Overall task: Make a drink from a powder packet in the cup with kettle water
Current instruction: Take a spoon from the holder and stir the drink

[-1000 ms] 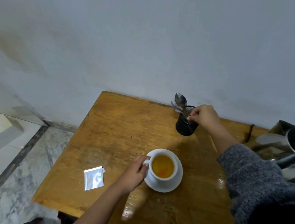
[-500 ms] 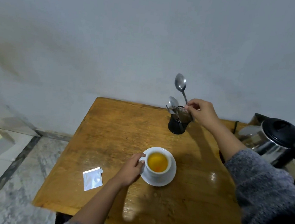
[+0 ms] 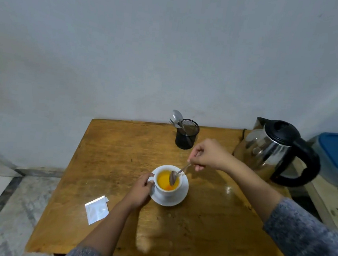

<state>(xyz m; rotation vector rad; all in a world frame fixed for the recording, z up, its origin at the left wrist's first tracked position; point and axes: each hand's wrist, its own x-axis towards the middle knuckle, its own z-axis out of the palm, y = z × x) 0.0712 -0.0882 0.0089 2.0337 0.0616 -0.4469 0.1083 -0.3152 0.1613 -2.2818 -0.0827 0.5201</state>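
Wooden desk [image 3: 120, 156] against a pale wall, worn and glossy. Nearest, lying flat at the front left: white packet [image 3: 96, 209], torn at a corner, no readable print. Left hand [image 3: 139, 191] closed around the handle of the white cup [image 3: 166, 185], upright on its saucer [image 3: 180, 197] mid-desk, filled with orange drink. Right hand [image 3: 207, 154] pinched shut on the handle of a spoon [image 3: 177, 174], bowl dipped into the drink. Farther back: black mesh holder [image 3: 186, 136] with more cutlery, and right of it a steel kettle [image 3: 274, 149] with black lid and handle, no legible brand.
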